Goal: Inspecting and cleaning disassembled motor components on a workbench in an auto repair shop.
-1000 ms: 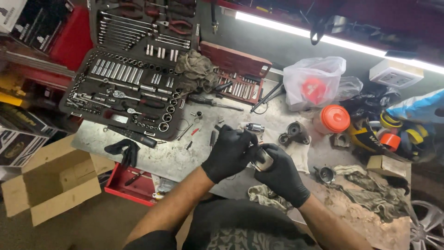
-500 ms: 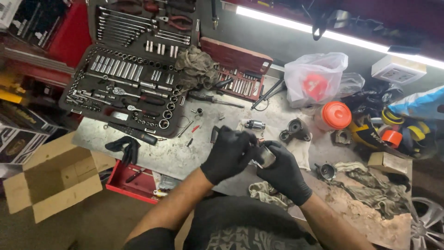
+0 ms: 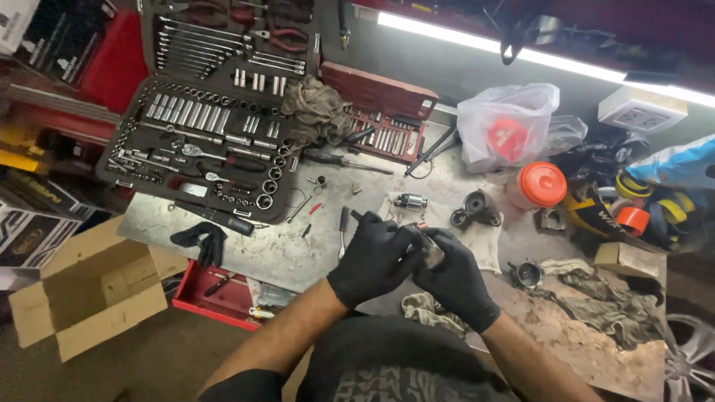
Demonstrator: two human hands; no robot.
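Both my hands wear black gloves and meet over the near edge of the workbench [image 3: 298, 253]. My left hand [image 3: 372, 257] and my right hand [image 3: 454, 275] together clasp a small metal cylindrical part [image 3: 430, 249], of which only the grey end shows between the fingers. Just beyond them, on a white cloth [image 3: 484, 246], lie a small armature-like part [image 3: 410, 201] and a dark metal housing [image 3: 477, 210]. A screwdriver [image 3: 343, 223] lies left of my left hand.
A large open socket set [image 3: 201, 126] fills the bench's left. A red bit case [image 3: 383, 112], a rag [image 3: 316, 108], a plastic bag [image 3: 506, 126], an orange-lidded jar [image 3: 540, 184] and dirty rags [image 3: 596, 290] surround. A cardboard box [image 3: 89, 290] and red tray [image 3: 216, 294] sit on the floor.
My hands stay clasped on the metal part and have turned it slightly; less of it shows between the fingers now. Nothing on the bench has moved.
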